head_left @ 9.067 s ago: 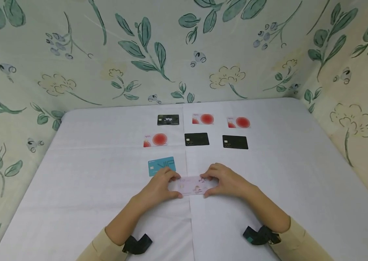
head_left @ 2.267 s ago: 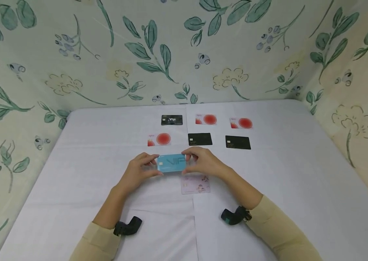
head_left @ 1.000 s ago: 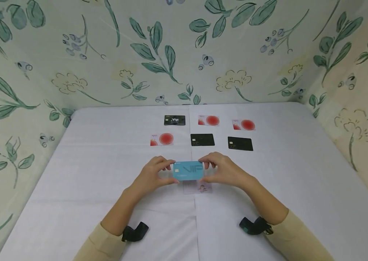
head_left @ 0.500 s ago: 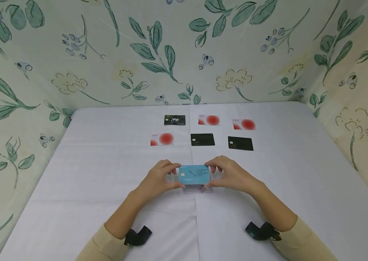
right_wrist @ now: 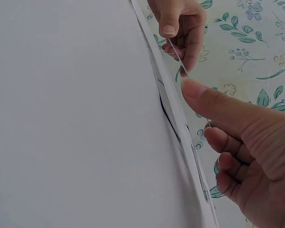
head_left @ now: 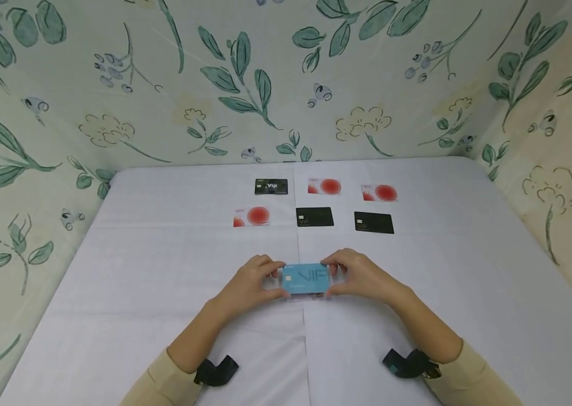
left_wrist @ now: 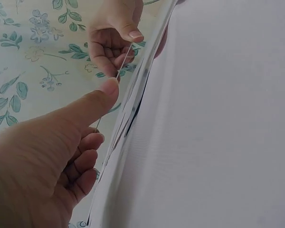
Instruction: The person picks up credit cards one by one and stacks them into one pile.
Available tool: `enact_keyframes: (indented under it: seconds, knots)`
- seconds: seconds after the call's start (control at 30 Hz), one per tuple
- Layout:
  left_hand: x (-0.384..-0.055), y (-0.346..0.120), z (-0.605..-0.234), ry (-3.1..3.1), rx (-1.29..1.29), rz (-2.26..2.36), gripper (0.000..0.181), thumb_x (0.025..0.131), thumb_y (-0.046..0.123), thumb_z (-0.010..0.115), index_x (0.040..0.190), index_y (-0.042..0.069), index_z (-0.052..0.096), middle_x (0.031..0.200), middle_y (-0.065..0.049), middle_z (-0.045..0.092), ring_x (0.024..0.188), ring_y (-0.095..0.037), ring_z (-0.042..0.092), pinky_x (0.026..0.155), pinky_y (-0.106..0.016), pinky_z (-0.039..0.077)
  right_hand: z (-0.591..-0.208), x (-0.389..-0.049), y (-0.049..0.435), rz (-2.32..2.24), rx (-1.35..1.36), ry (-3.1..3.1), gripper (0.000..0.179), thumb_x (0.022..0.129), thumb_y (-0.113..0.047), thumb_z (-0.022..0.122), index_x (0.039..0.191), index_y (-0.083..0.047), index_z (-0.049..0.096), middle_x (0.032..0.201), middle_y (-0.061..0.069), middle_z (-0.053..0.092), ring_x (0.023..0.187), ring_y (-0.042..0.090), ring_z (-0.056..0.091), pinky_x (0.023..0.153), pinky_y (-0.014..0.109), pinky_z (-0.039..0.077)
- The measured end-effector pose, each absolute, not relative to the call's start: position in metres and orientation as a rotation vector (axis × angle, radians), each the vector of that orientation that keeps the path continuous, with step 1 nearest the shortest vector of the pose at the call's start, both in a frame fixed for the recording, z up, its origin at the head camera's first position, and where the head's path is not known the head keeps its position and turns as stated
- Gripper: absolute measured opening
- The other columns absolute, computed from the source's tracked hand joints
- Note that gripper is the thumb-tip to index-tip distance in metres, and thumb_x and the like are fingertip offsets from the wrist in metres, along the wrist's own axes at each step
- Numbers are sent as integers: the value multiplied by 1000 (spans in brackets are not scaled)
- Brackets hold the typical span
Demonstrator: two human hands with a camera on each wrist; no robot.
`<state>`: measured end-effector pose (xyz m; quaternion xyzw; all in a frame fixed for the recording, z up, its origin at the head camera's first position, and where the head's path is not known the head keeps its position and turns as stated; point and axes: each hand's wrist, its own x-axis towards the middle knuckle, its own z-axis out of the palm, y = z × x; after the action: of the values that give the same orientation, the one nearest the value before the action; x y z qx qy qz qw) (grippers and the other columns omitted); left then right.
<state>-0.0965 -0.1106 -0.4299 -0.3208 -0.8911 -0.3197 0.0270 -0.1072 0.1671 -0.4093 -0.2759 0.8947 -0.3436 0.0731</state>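
Observation:
A blue card point(head_left: 306, 279) with a chip and "VIP" lettering is pinched at both short ends. My left hand point(head_left: 250, 285) grips its left end between thumb and fingers, and my right hand point(head_left: 362, 276) grips its right end likewise. Beneath it, a pink card point(head_left: 318, 295) shows only as a thin strip along the lower edge; whether the two cards touch, I cannot tell. The left wrist view catches the blue card point(left_wrist: 125, 60) edge-on between both thumbs, tilted. From the right wrist view the blue card point(right_wrist: 177, 56) is again a thin line.
Beyond the hands lie two rows of cards on the white tablecloth point(head_left: 138, 270). They include a black "Vip" card point(head_left: 271, 186), two more black cards point(head_left: 314, 217), and red-and-white cards point(head_left: 258, 215). A leaf-patterned cloth point(head_left: 164, 84) rises behind the table.
Earlier both hands held the pink card while the blue one lay farther up and left. Since then they picked up the blue card, moving it right and nearer, over the pink card, now mostly covered.

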Motion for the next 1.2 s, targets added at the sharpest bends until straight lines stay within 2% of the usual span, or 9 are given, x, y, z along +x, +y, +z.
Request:
enact_keyframes:
  seconds: [0.43,0.83,1.2]
  knots:
    - [-98,-108,-440,-2816,-988,-909,55,70,39,82,114,9,67,85,8,49,84,-7,46,71,-21,44,-419,-107,168,-999,-786,2646,57,64,-31,87,110,-6,66,82,-7,54,79,10,48,68,21,43]
    - [-101,-109,-445,-2830,-1029,-866,59,70,45,81,115,10,68,86,7,51,81,-8,45,70,-21,42,-426,-106,170,-992,-816,2630,57,65,-29,87,112,-4,66,82,-8,55,78,7,49,68,20,42]
    - [-100,-108,-446,-2835,-981,-939,60,67,42,83,116,11,68,84,9,48,82,-6,42,69,-21,42,-429,-105,173,-960,-891,2658,59,66,-33,86,115,-5,67,80,-9,53,76,6,47,66,20,42]
